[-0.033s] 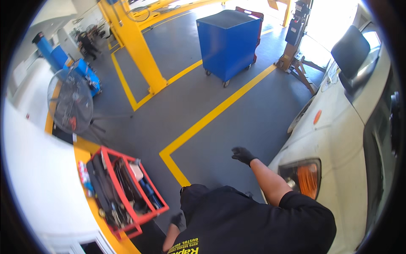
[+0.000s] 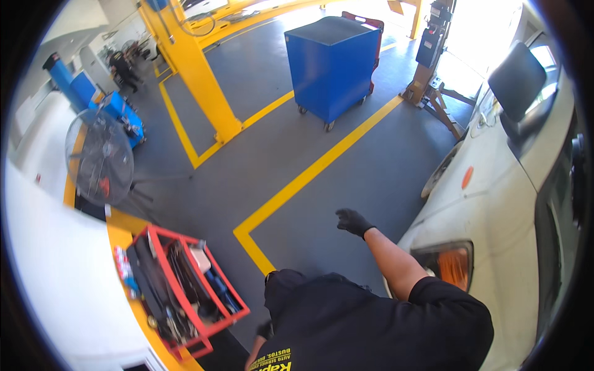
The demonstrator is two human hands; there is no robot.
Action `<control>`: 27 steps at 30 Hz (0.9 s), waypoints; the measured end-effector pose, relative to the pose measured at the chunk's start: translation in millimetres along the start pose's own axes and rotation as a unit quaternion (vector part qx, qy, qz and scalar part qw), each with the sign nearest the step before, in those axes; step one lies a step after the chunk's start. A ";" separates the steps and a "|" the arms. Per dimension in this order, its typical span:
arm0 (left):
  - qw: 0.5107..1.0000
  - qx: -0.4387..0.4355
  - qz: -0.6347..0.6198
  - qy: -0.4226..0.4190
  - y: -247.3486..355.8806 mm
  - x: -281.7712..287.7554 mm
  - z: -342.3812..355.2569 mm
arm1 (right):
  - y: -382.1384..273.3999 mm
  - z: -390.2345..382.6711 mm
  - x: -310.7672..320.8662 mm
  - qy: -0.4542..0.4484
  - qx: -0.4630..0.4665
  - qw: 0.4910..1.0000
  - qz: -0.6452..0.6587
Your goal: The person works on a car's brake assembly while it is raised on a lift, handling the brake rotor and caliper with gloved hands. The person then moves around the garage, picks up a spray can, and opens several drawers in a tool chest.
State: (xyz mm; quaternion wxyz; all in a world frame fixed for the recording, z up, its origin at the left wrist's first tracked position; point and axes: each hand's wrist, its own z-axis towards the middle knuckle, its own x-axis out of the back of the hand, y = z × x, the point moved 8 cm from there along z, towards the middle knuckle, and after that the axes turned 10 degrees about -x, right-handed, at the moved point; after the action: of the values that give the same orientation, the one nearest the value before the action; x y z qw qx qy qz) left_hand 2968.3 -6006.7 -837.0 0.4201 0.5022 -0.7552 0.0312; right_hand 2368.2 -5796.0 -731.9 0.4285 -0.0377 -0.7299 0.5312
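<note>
The gloved right hand [image 2: 354, 222], loosely curled and released, hangs over the gray floor [image 2: 303, 247], left of the cream vehicle [image 2: 495, 204] and its headlight [image 2: 455, 267]. Near left, the gloved left hand [image 2: 266, 329], its grip impossible to tell behind the black shirt [image 2: 383, 328], is nearest the red tool cart [image 2: 177, 278].

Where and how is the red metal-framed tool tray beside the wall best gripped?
Probably by the thin red bar on the tray's near short end, coming from that end: it juts beyond the main frame, away from the long dark items inside.
</note>
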 end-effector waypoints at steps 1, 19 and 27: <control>0.997 0.032 -0.071 -0.003 6.3 13.2 32.8 | -12.0 62.1 14.7 -0.023 -0.070 0.995 0.070; 0.878 -0.030 -0.463 0.118 191.2 760.0 834.7 | 171.2 509.5 -5.4 -0.163 -0.373 0.842 -0.353; 0.845 -0.074 -0.527 0.059 563.3 900.8 1149.7 | 323.2 876.9 228.5 0.131 -0.484 0.755 -0.424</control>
State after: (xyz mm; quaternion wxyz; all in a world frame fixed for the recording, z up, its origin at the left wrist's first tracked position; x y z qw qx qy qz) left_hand 1704.4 -6927.7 -767.6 0.4532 0.7890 -0.3507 -0.2215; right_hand 1511.2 -6191.2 -919.2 0.6255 0.0042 -0.7678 -0.1385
